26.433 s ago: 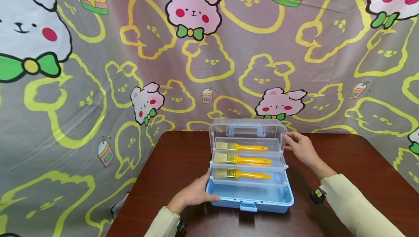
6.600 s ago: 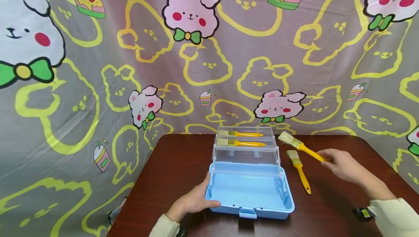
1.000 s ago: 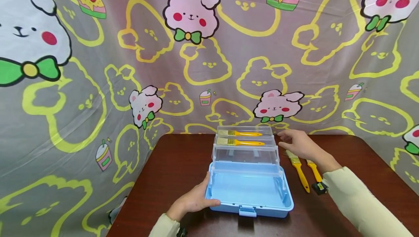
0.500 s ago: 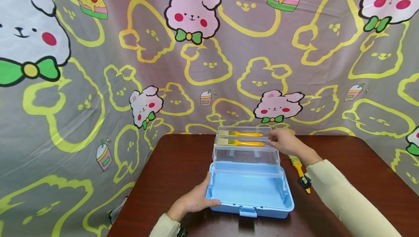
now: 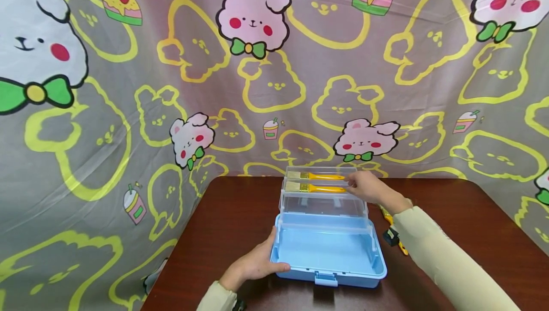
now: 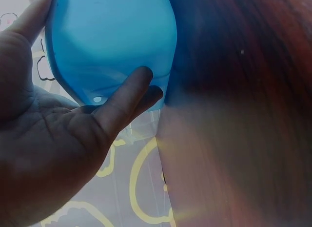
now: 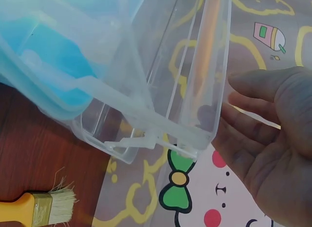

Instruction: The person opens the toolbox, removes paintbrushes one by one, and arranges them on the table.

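Note:
My left hand (image 5: 255,258) steadies the left front corner of a blue toolbox (image 5: 326,249), thumb on the front rim and fingers along the side. In the left wrist view those fingers lie fairly straight against the blue wall. My right hand (image 5: 373,190) is at the right end of the raised clear trays (image 5: 321,203). Its fingertips are beside the handle end of the front paintbrush (image 5: 328,188); a rear paintbrush (image 5: 321,176) lies behind. The right wrist view shows thumb and fingers apart at the tray edge, one fingertip visible through the plastic.
On the dark wooden table (image 5: 223,220), right of the box, lies a yellow-handled paintbrush (image 7: 36,207), partly hidden by my right forearm in the head view. A blue latch (image 5: 326,279) juts from the box front. A patterned curtain (image 5: 206,91) hangs behind.
My right hand has moved left to the trays. Since 6.6 s ago, the brush it held has been set down on the table. The left hand stays on the box.

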`<state>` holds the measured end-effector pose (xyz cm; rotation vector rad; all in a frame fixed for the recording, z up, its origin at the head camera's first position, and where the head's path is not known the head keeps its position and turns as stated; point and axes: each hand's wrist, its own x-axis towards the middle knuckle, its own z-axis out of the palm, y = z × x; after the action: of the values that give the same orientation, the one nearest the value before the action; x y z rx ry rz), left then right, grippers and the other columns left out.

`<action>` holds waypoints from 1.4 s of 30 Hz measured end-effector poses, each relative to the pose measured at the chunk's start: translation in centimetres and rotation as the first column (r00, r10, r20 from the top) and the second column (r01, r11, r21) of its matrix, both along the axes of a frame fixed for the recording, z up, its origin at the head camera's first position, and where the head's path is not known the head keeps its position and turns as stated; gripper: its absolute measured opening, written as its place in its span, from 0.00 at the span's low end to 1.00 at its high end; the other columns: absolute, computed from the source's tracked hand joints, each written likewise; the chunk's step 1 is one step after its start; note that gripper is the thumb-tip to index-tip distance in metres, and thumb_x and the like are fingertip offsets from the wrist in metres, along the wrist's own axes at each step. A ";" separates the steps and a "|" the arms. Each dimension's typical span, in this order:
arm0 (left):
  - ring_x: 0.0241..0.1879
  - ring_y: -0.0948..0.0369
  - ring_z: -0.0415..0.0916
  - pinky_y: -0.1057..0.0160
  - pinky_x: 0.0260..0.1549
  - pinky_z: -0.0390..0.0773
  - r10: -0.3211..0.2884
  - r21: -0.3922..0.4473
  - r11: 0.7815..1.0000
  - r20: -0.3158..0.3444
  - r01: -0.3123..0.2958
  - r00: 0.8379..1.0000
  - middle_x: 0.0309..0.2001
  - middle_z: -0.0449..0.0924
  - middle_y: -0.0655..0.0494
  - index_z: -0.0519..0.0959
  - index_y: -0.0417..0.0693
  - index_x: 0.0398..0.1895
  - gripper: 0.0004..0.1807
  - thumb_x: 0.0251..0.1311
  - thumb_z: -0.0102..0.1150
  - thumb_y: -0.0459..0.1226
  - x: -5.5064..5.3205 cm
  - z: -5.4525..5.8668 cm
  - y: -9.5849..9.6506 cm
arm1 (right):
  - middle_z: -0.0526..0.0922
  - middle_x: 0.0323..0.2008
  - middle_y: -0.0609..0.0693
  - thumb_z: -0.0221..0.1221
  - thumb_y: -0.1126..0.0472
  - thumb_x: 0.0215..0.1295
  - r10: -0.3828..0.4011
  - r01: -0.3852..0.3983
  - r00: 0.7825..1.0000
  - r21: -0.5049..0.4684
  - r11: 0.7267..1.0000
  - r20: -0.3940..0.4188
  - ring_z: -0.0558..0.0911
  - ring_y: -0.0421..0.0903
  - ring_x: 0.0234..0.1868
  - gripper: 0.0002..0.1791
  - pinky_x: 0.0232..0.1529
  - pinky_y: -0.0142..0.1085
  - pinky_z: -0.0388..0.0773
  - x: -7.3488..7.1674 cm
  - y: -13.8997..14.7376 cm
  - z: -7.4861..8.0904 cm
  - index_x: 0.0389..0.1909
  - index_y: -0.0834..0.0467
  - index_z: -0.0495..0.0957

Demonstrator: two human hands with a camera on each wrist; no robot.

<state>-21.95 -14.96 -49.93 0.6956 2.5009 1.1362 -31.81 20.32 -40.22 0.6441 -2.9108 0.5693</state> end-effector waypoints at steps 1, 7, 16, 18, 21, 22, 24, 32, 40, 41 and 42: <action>0.65 0.52 0.57 0.46 0.60 0.60 -0.002 0.003 1.000 -0.002 0.002 1.000 0.74 0.43 0.44 0.29 0.45 0.74 0.63 0.52 0.67 0.53 0.0 0.0 0.0 | 0.83 0.34 0.55 0.63 0.63 0.60 0.000 0.000 1.000 0.007 1.000 0.003 0.80 0.49 0.33 0.16 0.35 0.42 0.79 0.0 -0.1 0.0 0.46 0.69 0.79; 0.65 0.52 0.56 0.46 0.60 0.59 -0.001 0.005 1.000 0.000 0.001 1.000 0.74 0.42 0.46 0.28 0.50 0.75 0.63 0.52 0.67 0.53 0.0 0.1 0.1 | 0.83 0.34 0.55 0.62 0.64 0.61 0.018 -0.018 1.000 0.024 1.000 -0.005 0.81 0.49 0.33 0.15 0.36 0.42 0.79 -0.1 -0.6 -0.4 0.45 0.69 0.79; 0.65 0.52 0.58 0.46 0.60 0.60 0.010 -0.004 1.000 -0.005 -0.010 1.000 0.73 0.44 0.44 0.29 0.49 0.75 0.63 0.52 0.67 0.53 -0.1 0.1 0.1 | 0.83 0.36 0.58 0.59 0.66 0.62 0.002 -0.002 1.000 0.049 0.999 0.000 0.81 0.49 0.34 0.13 0.39 0.44 0.79 0.0 -1.2 -0.4 0.46 0.69 0.80; 0.65 0.52 0.58 0.46 0.60 0.60 0.005 -0.001 1.000 -0.007 -0.005 1.000 0.73 0.44 0.44 0.29 0.48 0.74 0.63 0.52 0.67 0.53 0.0 0.2 0.1 | 0.83 0.37 0.59 0.59 0.67 0.62 0.001 -0.001 1.000 0.045 0.999 0.007 0.80 0.49 0.34 0.13 0.39 0.44 0.79 0.1 -1.3 -0.3 0.46 0.70 0.80; 0.65 0.52 0.57 0.46 0.60 0.59 0.006 0.001 1.000 -0.003 -0.006 1.000 0.73 0.43 0.44 0.29 0.48 0.75 0.63 0.52 0.67 0.53 0.0 0.2 0.1 | 0.83 0.38 0.59 0.58 0.68 0.62 0.000 -0.001 1.000 0.034 0.999 0.007 0.80 0.49 0.34 0.13 0.39 0.44 0.79 0.1 -1.4 -0.3 0.46 0.70 0.80; 0.65 0.52 0.56 0.46 0.60 0.59 0.007 0.002 1.000 0.001 -0.007 1.000 0.74 0.43 0.44 0.29 0.48 0.75 0.62 0.52 0.67 0.53 0.0 0.2 0.1 | 0.83 0.38 0.59 0.57 0.68 0.62 -0.004 0.004 1.000 0.030 1.000 0.007 0.81 0.49 0.35 0.13 0.39 0.44 0.79 0.1 -1.4 -0.3 0.46 0.70 0.80; 0.66 0.51 0.56 0.46 0.60 0.59 0.010 -0.006 1.000 0.002 -0.010 1.000 0.73 0.43 0.43 0.29 0.45 0.74 0.62 0.52 0.66 0.53 0.1 0.2 0.1 | 0.83 0.38 0.59 0.57 0.68 0.62 -0.017 0.016 1.000 0.023 1.000 0.007 0.81 0.50 0.36 0.14 0.39 0.43 0.79 0.1 -1.5 -0.5 0.46 0.70 0.80; 0.65 0.50 0.57 0.47 0.60 0.60 0.016 -0.040 0.999 -0.032 -0.017 0.999 0.72 0.46 0.39 0.32 0.39 0.74 0.62 0.53 0.67 0.53 0.3 0.0 0.2 | 0.84 0.36 0.57 0.58 0.67 0.61 -0.045 0.044 0.999 -0.044 0.998 -0.004 0.81 0.50 0.35 0.14 0.36 0.41 0.79 0.1 -1.3 -1.2 0.46 0.70 0.79; 0.65 0.52 0.57 0.48 0.60 0.60 0.010 -0.029 1.000 -0.020 -0.011 1.000 0.73 0.45 0.42 0.31 0.42 0.74 0.62 0.53 0.66 0.53 0.2 0.0 0.3 | 0.83 0.34 0.56 0.63 0.66 0.57 -0.096 0.097 0.995 -0.138 0.986 0.015 0.81 0.52 0.37 0.15 0.38 0.44 0.79 0.3 -1.3 -0.9 0.44 0.70 0.80; 0.65 0.52 0.57 0.47 0.60 0.60 0.008 -0.027 1.000 -0.022 -0.009 1.000 0.73 0.45 0.43 0.31 0.43 0.74 0.62 0.53 0.66 0.53 0.2 0.0 0.3 | 0.83 0.34 0.57 0.63 0.67 0.56 -0.100 0.101 0.995 -0.147 0.984 0.018 0.81 0.52 0.37 0.15 0.38 0.44 0.79 0.3 -1.3 -0.8 0.44 0.70 0.80; 0.65 0.52 0.57 0.47 0.60 0.60 0.004 -0.019 1.000 -0.023 -0.004 1.000 0.73 0.45 0.43 0.30 0.45 0.74 0.62 0.53 0.66 0.53 0.1 0.0 0.3 | 0.83 0.35 0.57 0.63 0.67 0.56 -0.106 0.108 0.994 -0.157 0.982 0.023 0.80 0.52 0.37 0.15 0.38 0.44 0.79 0.3 -1.3 -0.7 0.44 0.70 0.80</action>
<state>-21.82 -14.64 -49.98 0.7024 2.5297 1.1104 -31.54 18.99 -40.89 0.4628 -2.8540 0.7835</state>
